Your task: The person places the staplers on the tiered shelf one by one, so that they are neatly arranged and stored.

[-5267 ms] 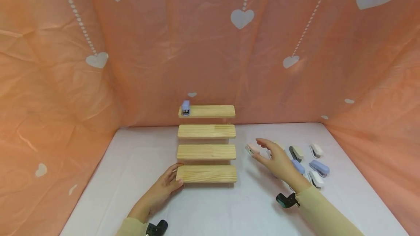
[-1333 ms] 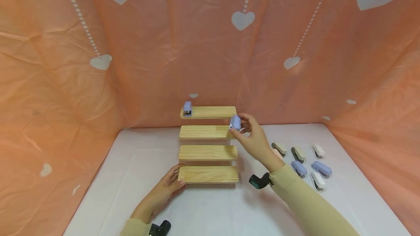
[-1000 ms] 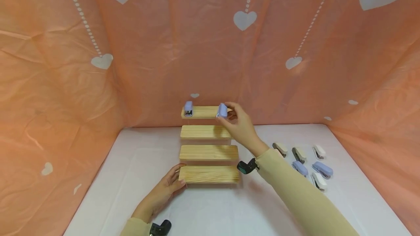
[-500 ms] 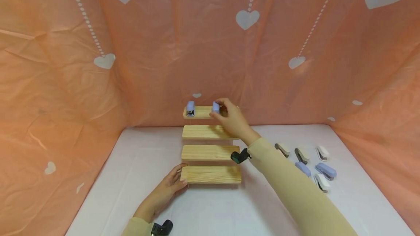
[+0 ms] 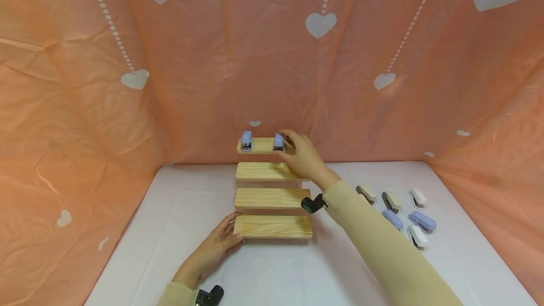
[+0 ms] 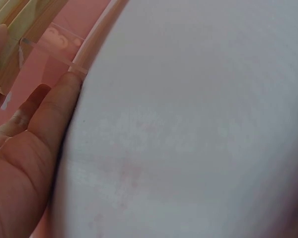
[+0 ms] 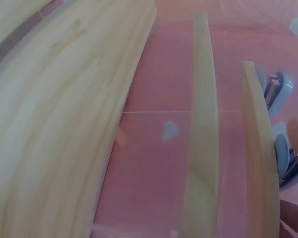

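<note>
My left hand (image 5: 212, 249) grips the left end of the bottom board of a four-step wooden shelf rack (image 5: 272, 226), thumb in front and fingers behind. On the top board, a lavender mini stapler (image 5: 246, 140) stands upright at the left. Right of it stands a second lavender stapler (image 5: 278, 142), front end showing. My right hand (image 5: 303, 157) is around this second stapler, fingers by its top and right side, thumb lower. In the right wrist view both staplers sit on the board; the thumb (image 7: 293, 218) looks apart from the nearer stapler (image 7: 283, 156).
Several mini staplers lie on the white tabletop at right: cream (image 5: 391, 201), white (image 5: 418, 198), lavender (image 5: 421, 222) and another white stapler (image 5: 417, 237). My right sleeve (image 5: 374, 240) passes beside them. An orange curtain with hearts (image 5: 272, 74) hangs behind and at both sides.
My right hand has carried the second lavender stapler from the table to the top board, set it upright and loosened its fingers slightly. The left hand stays on the rack.
</note>
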